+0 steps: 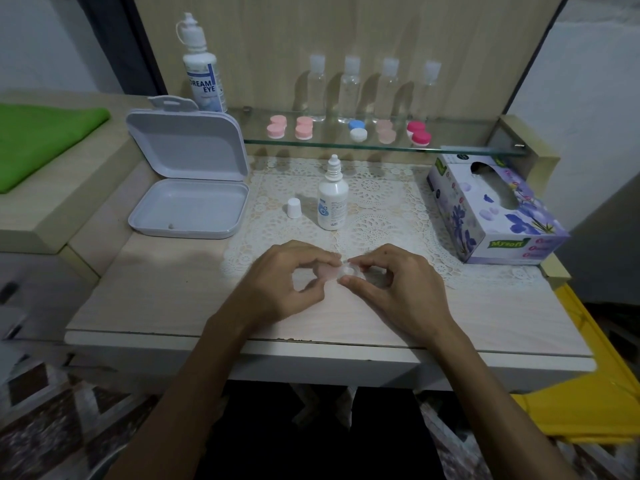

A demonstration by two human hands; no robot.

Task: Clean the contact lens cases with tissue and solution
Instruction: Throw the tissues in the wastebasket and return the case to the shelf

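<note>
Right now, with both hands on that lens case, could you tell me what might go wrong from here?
1. The small solution bottle stands uncapped just beyond the hands; its cap lies beside it. A forward reach could tip it and spill solution on the lace mat.
2. The left hand and right hand pinch the lens case only by fingertips; it could slip.
3. No tissue sticks out of the tissue box, so getting one may need a free hand.

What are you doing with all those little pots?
The left hand and right hand pinch a small clear contact lens case between them, just over the table. An uncapped solution bottle stands behind, its cap beside it. More cases wait on the glass shelf, near a tissue box.
</note>
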